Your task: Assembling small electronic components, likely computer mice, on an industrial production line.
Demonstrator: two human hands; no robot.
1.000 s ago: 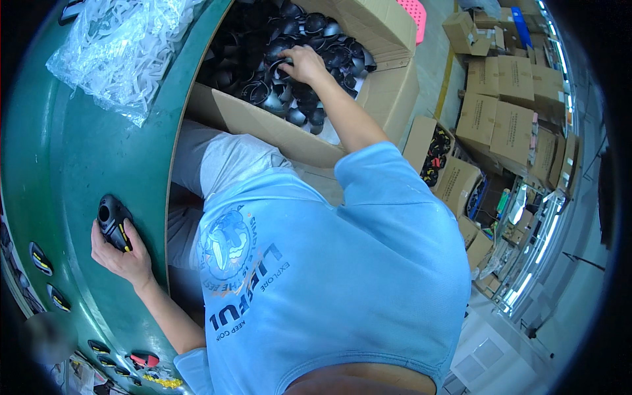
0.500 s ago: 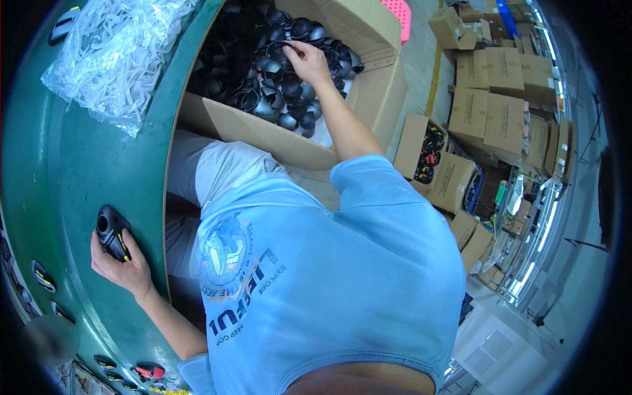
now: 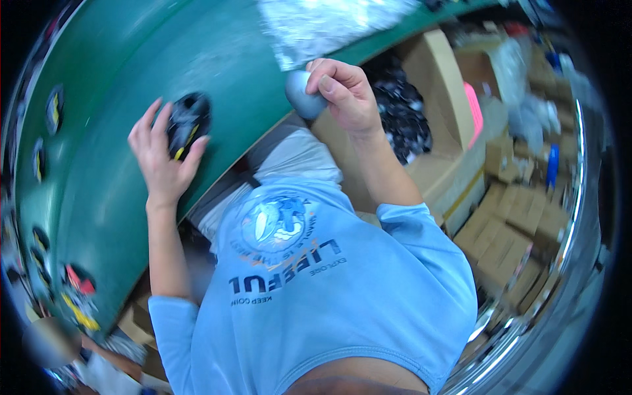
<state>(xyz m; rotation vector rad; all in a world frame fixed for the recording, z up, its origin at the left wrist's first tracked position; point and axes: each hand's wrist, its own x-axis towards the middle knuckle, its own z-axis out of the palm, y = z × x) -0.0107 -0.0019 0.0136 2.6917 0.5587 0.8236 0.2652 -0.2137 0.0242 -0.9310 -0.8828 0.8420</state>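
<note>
Right hand (image 3: 345,95) pinches a small grey rounded part (image 3: 304,94) between thumb and curled fingers, holding it in the air just above the near edge of the green table (image 3: 118,197), with the open cardboard box of dark parts (image 3: 401,118) just behind and below it. Left hand (image 3: 164,158) lies on the table with fingers spread around a black part with yellow marks (image 3: 187,122), thumb on one side and fingertips on the other, more steadying it than gripping it. To do this well, I judge the left hand should pin the black part flat so it cannot slide on the smooth surface, while the right brings the grey piece across low and square, keeping the pinch near its edge so the fingers do not block the mating face. A clear plastic bag (image 3: 329,26) lies beyond the right hand, well apart from both parts.
</note>
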